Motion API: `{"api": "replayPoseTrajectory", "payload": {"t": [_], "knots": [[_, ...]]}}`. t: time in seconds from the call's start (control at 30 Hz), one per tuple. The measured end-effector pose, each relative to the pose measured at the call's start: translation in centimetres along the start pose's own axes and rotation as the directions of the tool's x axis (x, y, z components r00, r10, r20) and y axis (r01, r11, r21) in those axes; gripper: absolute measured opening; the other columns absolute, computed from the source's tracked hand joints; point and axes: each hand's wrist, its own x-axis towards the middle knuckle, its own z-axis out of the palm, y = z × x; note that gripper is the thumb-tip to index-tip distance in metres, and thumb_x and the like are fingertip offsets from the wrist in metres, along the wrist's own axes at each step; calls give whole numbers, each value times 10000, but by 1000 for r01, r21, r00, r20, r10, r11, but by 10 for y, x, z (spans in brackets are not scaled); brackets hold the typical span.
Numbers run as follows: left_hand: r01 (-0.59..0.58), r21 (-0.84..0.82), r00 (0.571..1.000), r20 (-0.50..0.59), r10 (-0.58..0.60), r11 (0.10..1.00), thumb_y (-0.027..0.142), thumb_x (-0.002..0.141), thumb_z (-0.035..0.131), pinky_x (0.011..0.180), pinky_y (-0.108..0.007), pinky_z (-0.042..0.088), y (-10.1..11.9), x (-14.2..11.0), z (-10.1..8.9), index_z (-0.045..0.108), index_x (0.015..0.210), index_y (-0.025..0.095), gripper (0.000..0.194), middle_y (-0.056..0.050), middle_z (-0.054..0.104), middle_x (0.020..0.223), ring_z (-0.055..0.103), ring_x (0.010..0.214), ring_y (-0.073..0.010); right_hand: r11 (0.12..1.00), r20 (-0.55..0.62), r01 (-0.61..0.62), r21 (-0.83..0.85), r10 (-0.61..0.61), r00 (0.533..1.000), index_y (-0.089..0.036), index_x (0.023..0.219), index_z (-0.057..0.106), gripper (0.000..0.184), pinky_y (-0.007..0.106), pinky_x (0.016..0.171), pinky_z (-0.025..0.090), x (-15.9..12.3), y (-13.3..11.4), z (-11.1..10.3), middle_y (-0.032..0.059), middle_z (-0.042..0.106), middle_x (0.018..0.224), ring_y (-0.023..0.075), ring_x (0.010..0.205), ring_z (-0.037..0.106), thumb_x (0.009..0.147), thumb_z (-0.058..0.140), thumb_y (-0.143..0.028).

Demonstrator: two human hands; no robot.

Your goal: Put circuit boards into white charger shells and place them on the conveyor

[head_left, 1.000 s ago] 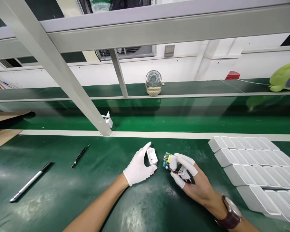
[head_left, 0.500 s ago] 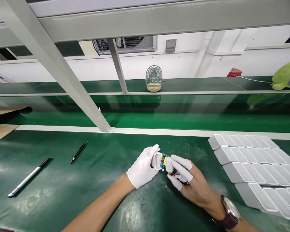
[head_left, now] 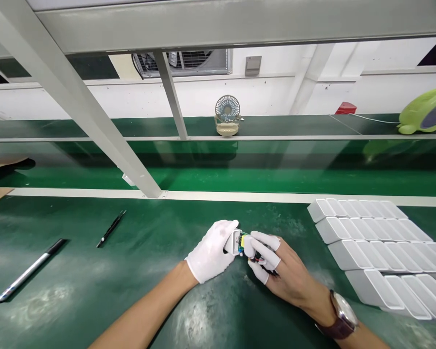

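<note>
White-gloved left hand (head_left: 210,252) grips an open casing (head_left: 233,243); right hand (head_left: 284,270) pinches a circuit board (head_left: 243,242) at its mouth, not fully inside.

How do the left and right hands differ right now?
The left hand wears a full white glove; the right hand wears white finger covers, its back bare. The right hand has a watch at its wrist; the left hand has none. The left hand grips a white casing; the right hand holds a circuit board at its opening. Both have white-covered fingertips.
</note>
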Motion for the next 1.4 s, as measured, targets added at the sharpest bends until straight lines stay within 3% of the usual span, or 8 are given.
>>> {"api": "replayPoseTrajectory", "payload": {"t": [0.8, 1.4], "knots": [[-62, -37, 998, 25, 63, 997, 23, 829, 570, 1002, -564, 513, -1, 0, 1, 269, 1494, 240, 762, -147, 549, 1291, 526, 1241, -298, 999, 16, -17, -28, 17, 1000, -156, 1484, 400, 651, 462, 976, 535, 2, -3, 0, 191, 573, 1327, 279, 1223, 567, 883, 637, -75], [-26, -68, 1000, 10, 27, 997, 42, 826, 609, 999, -519, 526, 2, 2, 1, 339, 1444, 232, 701, -137, 557, 1286, 547, 1222, -283, 999, 23, -20, -36, 20, 1000, -179, 1508, 371, 678, 489, 988, 540, 0, -1, 0, 191, 577, 1344, 295, 1236, 577, 888, 632, -100]]}}
